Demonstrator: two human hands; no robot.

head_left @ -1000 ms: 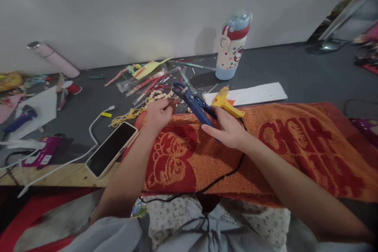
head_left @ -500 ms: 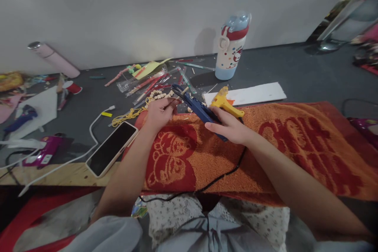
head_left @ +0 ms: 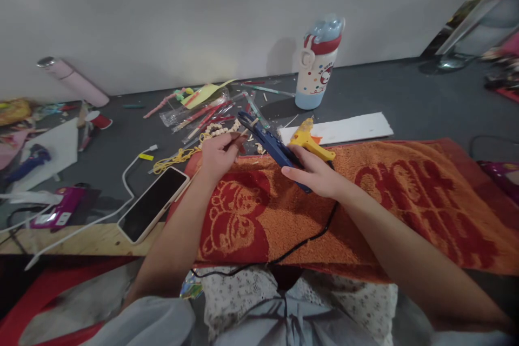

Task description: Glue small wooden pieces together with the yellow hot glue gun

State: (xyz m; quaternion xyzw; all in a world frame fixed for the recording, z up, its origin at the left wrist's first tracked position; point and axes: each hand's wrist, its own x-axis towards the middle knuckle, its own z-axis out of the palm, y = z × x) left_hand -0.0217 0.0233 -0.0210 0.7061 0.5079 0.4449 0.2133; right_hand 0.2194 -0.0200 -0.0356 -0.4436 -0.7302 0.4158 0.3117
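Pliers (head_left: 265,143) in right hand (head_left: 316,174), grasped round the handles (head_left: 284,159), jaws angled toward left hand (head_left: 219,155). Probably rigid, moderately heavy; hold well back on handles. Stick (head_left: 244,132) pinched by left hand, reaching the jaws: likely light, stiff, snappable; best held near its tip.

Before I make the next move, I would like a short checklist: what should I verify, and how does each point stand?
1. Blue hand tool held in right hand: ok.
2. Thin stick held in left hand: ok.
3. Stick seated properly in the tool's jaws: cannot tell.
4. Black cord clear of the workspace: not ok, it crosses the towel.
5. Yellow glue gun cool: cannot tell.
6. Bottle upright: ok.
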